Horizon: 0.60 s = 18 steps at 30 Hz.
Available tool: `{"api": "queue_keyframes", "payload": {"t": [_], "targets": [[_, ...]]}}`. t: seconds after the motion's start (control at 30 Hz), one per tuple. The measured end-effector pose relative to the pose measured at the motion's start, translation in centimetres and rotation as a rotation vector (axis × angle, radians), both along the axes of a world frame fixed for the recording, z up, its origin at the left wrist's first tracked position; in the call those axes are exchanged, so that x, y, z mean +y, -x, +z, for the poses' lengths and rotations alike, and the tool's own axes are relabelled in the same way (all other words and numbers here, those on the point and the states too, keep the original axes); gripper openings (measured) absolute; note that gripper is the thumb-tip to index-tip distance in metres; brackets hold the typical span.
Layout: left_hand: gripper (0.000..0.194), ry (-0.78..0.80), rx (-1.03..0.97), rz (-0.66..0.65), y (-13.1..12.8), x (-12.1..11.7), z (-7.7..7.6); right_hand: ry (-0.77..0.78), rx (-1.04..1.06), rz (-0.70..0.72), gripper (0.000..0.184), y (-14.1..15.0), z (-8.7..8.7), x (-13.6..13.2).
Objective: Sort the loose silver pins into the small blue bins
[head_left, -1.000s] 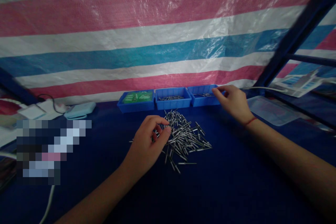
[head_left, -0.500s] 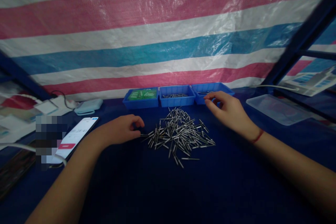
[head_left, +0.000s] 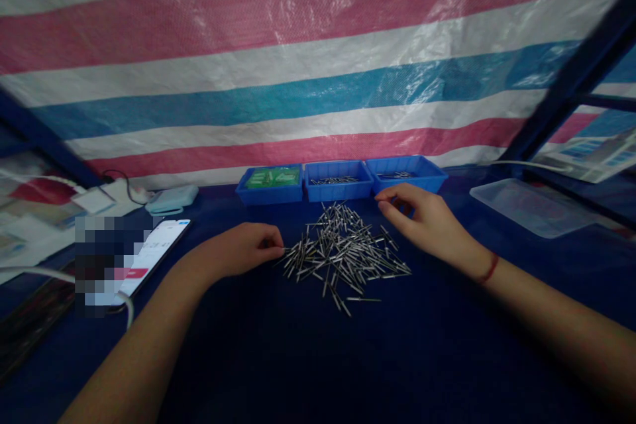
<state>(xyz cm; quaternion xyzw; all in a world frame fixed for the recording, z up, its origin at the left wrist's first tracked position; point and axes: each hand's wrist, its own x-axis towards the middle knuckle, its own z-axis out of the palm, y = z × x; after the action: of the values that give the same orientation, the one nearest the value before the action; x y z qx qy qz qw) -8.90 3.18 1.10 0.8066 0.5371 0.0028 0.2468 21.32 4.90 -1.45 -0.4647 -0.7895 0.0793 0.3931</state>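
A loose pile of silvery blind rivets (head_left: 348,245) lies on the dark blue table before me. My left hand (head_left: 256,245) is at the pile's left edge, thumb and forefinger pinched together on the thin end of a rivet. Over the pile's upper right side hovers my right hand (head_left: 415,212), its fingers curved, with a small gap between thumb and forefinger and nothing visible in it. Behind the pile stand a blue bin (head_left: 338,194) with some rivets, another blue bin (head_left: 432,180) with a few, and a left blue bin (head_left: 271,196) holding green packets.
A phone (head_left: 159,245) with a lit screen lies on the left, with a white cable (head_left: 128,301) across its near end. Behind it sits a light blue case (head_left: 173,199). A clear plastic lid (head_left: 527,205) rests at the right. Striped sheeting (head_left: 318,93) hangs behind.
My right hand has moved left and down, away from the right bin toward the pile. My left hand has shifted slightly right and its fingers have closed at the pile's edge.
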Motion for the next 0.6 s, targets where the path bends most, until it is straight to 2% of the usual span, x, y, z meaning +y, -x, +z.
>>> {"api": "queue_keyframes", "payload": {"t": [0.17, 0.3, 0.4, 0.5, 0.6], "targets": [[0.025, -0.123, -0.015, 0.065, 0.6, 0.2, 1.0, 0.034, 0.014, 0.044, 0.014, 0.6, 0.1, -0.6], [0.027, -0.174, -0.275, 0.055, -1.6, -0.3, 0.8, 0.139, 0.1, 0.157, 0.012, 2.0, -0.1, -1.8], [0.027, -0.087, -0.552, 0.061, -4.3, -1.2, -0.3, 0.247, 0.217, 0.248, 0.017, 3.2, -0.2, -2.9], [0.025, 0.067, -0.673, 0.032, -6.3, -2.1, -1.2, 0.303, 0.327, 0.309, 0.019, 3.9, 0.0, -3.8], [0.025, 0.144, -0.728, 0.006, -7.1, -2.8, -1.4, 0.291, 0.398, 0.359, 0.012, 4.0, 0.1, -4.2]]}}
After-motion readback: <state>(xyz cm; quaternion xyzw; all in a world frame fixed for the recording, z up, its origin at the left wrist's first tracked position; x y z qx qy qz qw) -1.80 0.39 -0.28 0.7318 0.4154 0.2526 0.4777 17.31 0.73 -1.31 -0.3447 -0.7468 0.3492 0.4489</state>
